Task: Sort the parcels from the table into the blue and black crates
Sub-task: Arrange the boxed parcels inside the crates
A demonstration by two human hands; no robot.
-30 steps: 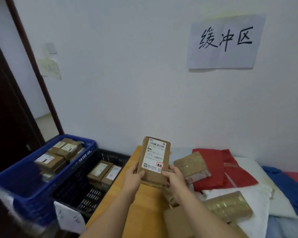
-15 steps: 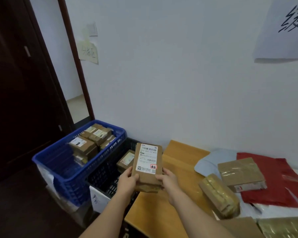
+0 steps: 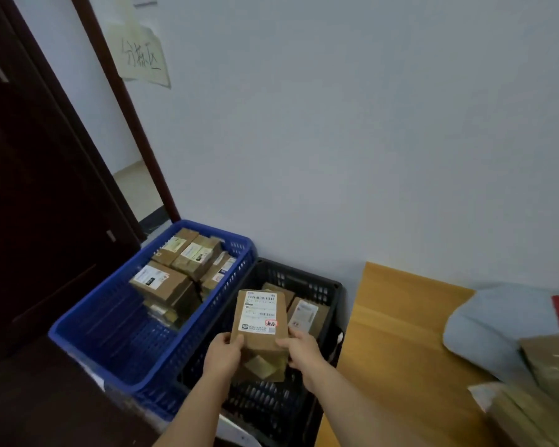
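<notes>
Standing side by side against the wall, the blue crate (image 3: pixel 117 333) and black crate (image 3: pixel 307 279) both contain brown boxes. Over the black crate, a labelled brown parcel (image 3: pixel 260 321) is gripped at its lower edges by the left hand (image 3: pixel 223 354) and right hand (image 3: pixel 300 351), fingers curled round it.

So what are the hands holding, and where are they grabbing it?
Both hands hold one brown parcel with a white label. The left hand grips its lower left edge, the right hand its lower right edge, over the black crate.
</notes>
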